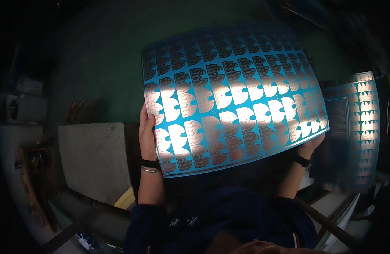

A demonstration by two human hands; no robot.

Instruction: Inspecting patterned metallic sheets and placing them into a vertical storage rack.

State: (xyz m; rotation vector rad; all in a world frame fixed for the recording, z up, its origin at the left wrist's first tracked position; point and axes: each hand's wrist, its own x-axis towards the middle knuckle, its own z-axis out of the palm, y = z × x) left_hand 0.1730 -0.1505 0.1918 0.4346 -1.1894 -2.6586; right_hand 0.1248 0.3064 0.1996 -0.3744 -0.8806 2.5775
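A large blue circuit board panel point(215, 111) with rows of coppery, rounded shapes is held up in front of me, tilted so that a bright band of light reflects across its middle. My left hand point(147, 129) grips its left edge, the thumb on the front face and the other fingers behind. At the lower right corner my right hand point(314, 142) supports the panel; most of its fingers are hidden behind it. Both wrists carry dark bands, and the left one also has a silver bracelet.
To the right lies another blue panel point(366, 127) of the same pattern, partly under a dark ribbed sheet point(337, 116). A grey, rough-topped block or table point(93, 158) stands at the left, with a yellow strip point(126, 199) by its near corner. The green floor point(106, 55) stretches beyond.
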